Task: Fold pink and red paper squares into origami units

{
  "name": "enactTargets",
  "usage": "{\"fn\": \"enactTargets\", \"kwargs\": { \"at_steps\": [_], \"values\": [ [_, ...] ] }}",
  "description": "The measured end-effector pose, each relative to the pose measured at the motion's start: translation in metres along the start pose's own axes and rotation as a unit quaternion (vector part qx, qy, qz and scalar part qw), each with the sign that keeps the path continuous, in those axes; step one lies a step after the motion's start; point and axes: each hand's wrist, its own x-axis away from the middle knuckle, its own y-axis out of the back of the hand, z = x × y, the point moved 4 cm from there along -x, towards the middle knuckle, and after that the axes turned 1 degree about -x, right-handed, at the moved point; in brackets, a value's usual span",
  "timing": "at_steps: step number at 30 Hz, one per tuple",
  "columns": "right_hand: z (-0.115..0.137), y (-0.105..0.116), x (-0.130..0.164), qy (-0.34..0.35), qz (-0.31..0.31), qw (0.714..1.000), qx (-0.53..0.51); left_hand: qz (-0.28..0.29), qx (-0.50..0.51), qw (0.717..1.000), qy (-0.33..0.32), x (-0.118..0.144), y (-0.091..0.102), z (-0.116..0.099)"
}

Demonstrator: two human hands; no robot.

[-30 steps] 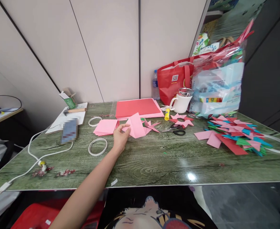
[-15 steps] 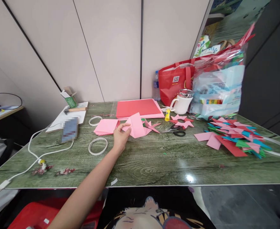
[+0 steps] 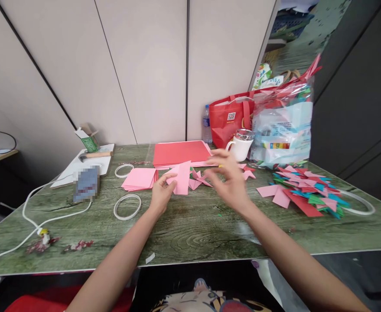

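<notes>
My left hand [image 3: 162, 193] pinches a creased pink sheet of paper [image 3: 183, 178] by its left edge, just above the table. My right hand [image 3: 229, 182] is raised to the right of that sheet, fingers apart and nothing in them. Left of my left hand lies a stack of pink paper squares [image 3: 140, 178]. Behind the held sheet are folded pink pieces [image 3: 198, 178], partly covered. A pink and red folded paper ring [image 3: 249, 172] shows beyond my right hand, which hides most of it and the scissors.
Two rolls of white tape [image 3: 127, 207] lie at the left, near a phone [image 3: 86, 183] on a cable and a hammer [image 3: 96, 154]. Red sheets [image 3: 180, 152], a white mug [image 3: 242, 146] and a red bag [image 3: 227, 119] stand behind. Folded coloured papers [image 3: 310, 190] are heaped at the right.
My right hand has come into view from the right, over the scissors. My left hand still holds the pink sheet, which is now turned to a narrower, more upright shape. The view has shifted slightly.
</notes>
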Motion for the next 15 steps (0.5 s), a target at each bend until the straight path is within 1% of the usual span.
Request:
{"fn": "enactTargets", "kwargs": {
  "at_steps": [2,4,5,8,10,13,15],
  "values": [
    [-0.003,-0.020,0.005,-0.001,0.075,0.997,-0.021,0.022,0.006,1.000,0.004,0.001,-0.002,-0.001],
    [-0.009,-0.037,0.012,-0.007,0.150,0.988,-0.038,0.049,0.024,0.998,0.013,0.001,-0.004,0.001],
    [-0.012,-0.042,0.015,-0.015,0.160,0.986,-0.039,0.062,0.032,0.997,0.018,0.001,-0.005,0.002],
    [-0.022,-0.046,0.021,-0.039,0.151,0.987,-0.051,0.079,0.042,0.996,0.029,0.002,-0.007,0.006],
    [-0.027,-0.046,0.023,-0.065,0.151,0.983,-0.087,0.085,0.038,0.995,0.033,0.002,-0.009,0.007],
    [-0.037,-0.051,0.026,-0.138,0.147,0.966,-0.161,0.106,0.034,0.993,0.030,0.003,-0.012,0.004],
    [-0.044,-0.055,0.028,-0.202,0.114,0.948,-0.219,0.122,0.039,0.991,0.027,0.004,-0.013,0.002]
  ]
}}
